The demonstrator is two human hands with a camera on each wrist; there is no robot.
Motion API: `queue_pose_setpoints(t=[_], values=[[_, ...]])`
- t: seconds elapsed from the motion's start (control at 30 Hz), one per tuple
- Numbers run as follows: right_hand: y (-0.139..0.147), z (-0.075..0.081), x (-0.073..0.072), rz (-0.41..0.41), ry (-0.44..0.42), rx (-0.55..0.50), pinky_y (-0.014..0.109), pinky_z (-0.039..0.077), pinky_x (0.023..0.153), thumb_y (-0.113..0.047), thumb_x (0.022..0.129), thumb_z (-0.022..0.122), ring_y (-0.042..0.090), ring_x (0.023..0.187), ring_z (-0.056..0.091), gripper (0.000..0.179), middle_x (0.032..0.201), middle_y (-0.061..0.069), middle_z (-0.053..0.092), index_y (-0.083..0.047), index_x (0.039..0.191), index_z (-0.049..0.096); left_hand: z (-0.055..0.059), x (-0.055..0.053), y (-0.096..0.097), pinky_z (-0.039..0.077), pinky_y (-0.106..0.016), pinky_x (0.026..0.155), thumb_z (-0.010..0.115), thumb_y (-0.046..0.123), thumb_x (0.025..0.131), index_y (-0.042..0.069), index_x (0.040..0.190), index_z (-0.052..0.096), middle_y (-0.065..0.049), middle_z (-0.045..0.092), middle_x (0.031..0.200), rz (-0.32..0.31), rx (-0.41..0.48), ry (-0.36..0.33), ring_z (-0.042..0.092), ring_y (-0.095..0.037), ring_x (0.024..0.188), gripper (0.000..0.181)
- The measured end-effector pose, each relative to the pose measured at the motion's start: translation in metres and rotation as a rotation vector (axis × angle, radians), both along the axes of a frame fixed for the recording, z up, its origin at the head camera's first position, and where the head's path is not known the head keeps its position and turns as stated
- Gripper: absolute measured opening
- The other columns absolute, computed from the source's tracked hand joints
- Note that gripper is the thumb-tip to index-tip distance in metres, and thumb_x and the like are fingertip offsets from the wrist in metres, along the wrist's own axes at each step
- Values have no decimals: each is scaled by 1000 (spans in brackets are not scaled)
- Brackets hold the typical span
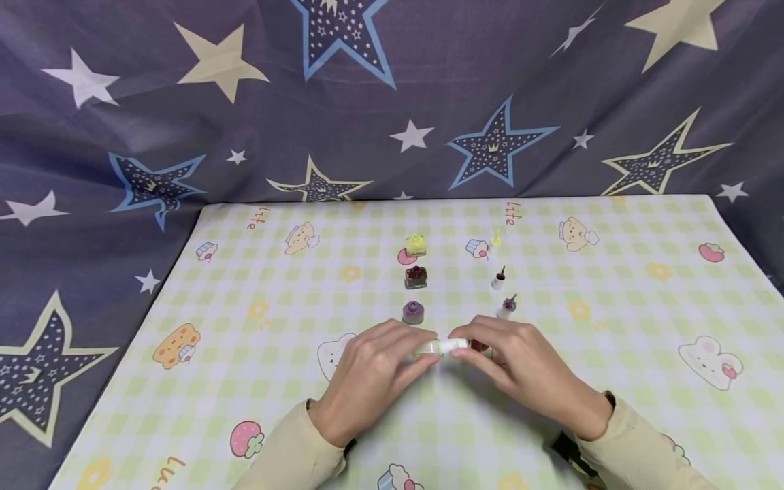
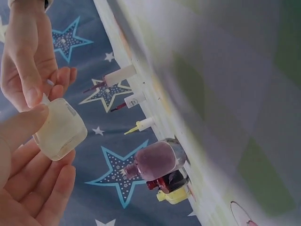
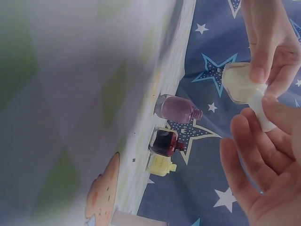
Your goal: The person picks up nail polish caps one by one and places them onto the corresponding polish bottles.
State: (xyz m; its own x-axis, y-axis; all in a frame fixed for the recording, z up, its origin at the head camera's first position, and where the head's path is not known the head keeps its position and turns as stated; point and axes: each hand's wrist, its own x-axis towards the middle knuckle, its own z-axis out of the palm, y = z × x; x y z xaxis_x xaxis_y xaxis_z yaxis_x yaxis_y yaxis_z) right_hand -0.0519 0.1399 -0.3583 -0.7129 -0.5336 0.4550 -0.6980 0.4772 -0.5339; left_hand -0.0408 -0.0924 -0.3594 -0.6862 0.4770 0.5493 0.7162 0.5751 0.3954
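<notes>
Near the front middle of the table, my left hand pinches a nail polish bottle of pale cream polish between thumb and fingers. The bottle is tipped on its side, its neck towards the right. From the other side, my right hand pinches the white cap, which sits at the bottle's neck. Whether the cap is screwed tight cannot be seen. Just beyond the hands stand three uncapped nail polish bottles in a column: purple, dark red and yellow.
Right of the bottles, three white caps stand with their brushes pointing up: purple-tipped, dark red and yellow. A green-checked cloth with printed cartoons covers the table. Behind it hangs a dark curtain with stars.
</notes>
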Motion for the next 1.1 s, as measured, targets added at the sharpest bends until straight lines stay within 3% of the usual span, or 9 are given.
queue_pose_setpoints(t=[0.13, 0.47, 0.8, 1.1], values=[[-1, 1, 0, -7, -17, -6, 13, 45, 60, -18, 93, 70, -4, 70, 51, 13, 87, -18, 64, -24, 105, 72, 2, 0, -1, 56, -24, 80, 74, 25, 91, 13, 104, 75, 4, 75, 99, 7, 0, -8, 68, -7, 90, 18], [-3, 3, 3, -40, 75, 64, 12, 42, 61, -24, 92, 72, -4, 66, 47, 6, 80, -17, 62, -21, 97, 73, 1, 3, -1, 55, -21, 76, 73, 26, 91, 13, 104, 76, 5, 75, 95, 11, -13, 30, 67, -6, 86, 19], [-5, 4, 3, -45, 27, 39, 12, 43, 64, -22, 92, 72, -4, 72, 52, 7, 85, -17, 62, -23, 99, 71, 4, 2, 0, 56, -26, 81, 75, 29, 90, 15, 101, 75, 5, 75, 98, 33, -14, -8, 67, -7, 91, 18], [-6, 3, 3, -18, 57, 36, 13, 45, 66, -21, 92, 71, -3, 74, 53, 9, 89, -15, 64, -21, 102, 71, 2, 0, 0, 55, -27, 80, 78, 28, 86, 15, 99, 74, 6, 73, 97, 46, -42, -10, 65, -8, 90, 18]])
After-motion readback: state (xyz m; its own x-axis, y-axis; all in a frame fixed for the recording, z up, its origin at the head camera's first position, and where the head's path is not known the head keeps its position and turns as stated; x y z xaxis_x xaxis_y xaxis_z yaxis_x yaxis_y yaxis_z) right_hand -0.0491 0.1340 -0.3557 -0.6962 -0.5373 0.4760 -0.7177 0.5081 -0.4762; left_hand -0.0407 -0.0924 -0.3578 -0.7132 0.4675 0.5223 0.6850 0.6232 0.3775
